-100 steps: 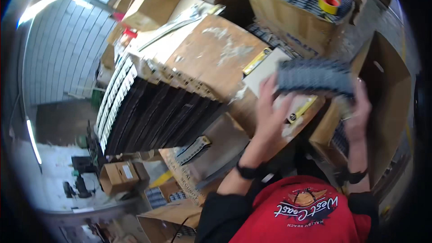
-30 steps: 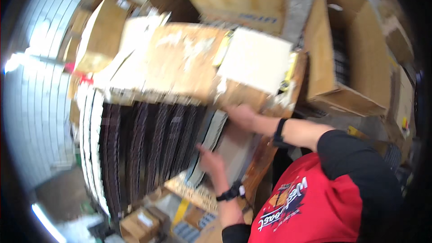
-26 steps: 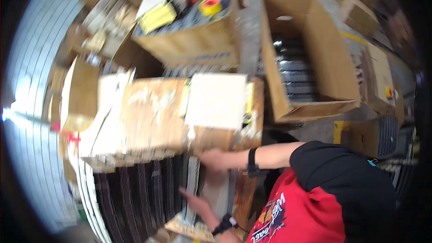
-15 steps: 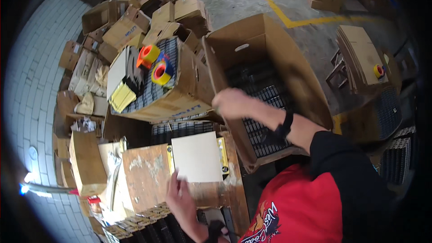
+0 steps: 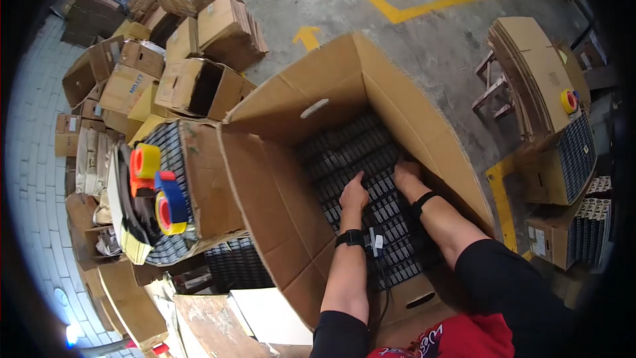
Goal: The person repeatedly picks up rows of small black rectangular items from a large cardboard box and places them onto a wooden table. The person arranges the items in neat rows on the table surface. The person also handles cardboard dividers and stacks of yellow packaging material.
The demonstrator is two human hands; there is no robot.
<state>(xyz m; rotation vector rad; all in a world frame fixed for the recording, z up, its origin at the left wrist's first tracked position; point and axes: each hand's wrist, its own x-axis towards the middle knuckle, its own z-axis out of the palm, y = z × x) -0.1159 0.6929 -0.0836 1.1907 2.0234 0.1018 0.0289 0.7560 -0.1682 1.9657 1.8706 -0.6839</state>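
Black pieces (image 5: 385, 215) lie in rows inside the cardboard box (image 5: 424, 113), where your left hand (image 5: 354, 195), previously over the bench (image 5: 211, 321), now reaches near your right hand (image 5: 407, 175). Whether either grips anything, I cannot tell.

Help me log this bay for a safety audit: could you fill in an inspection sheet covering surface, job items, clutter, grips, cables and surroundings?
Surface: bench at lower left, worn, with a white board on it.
Job's things: open carton holding dark strips in rows.
Clutter: two tape dispensers on the packed box at left; piled cartons beyond.
Grips: left grip and right grip both inside the carton; whether either grasps a strip is unclear.
Cables: one thin dark cable near the left wrist.
Surroundings: concrete floor with yellow lines; stacked cardboard at right.
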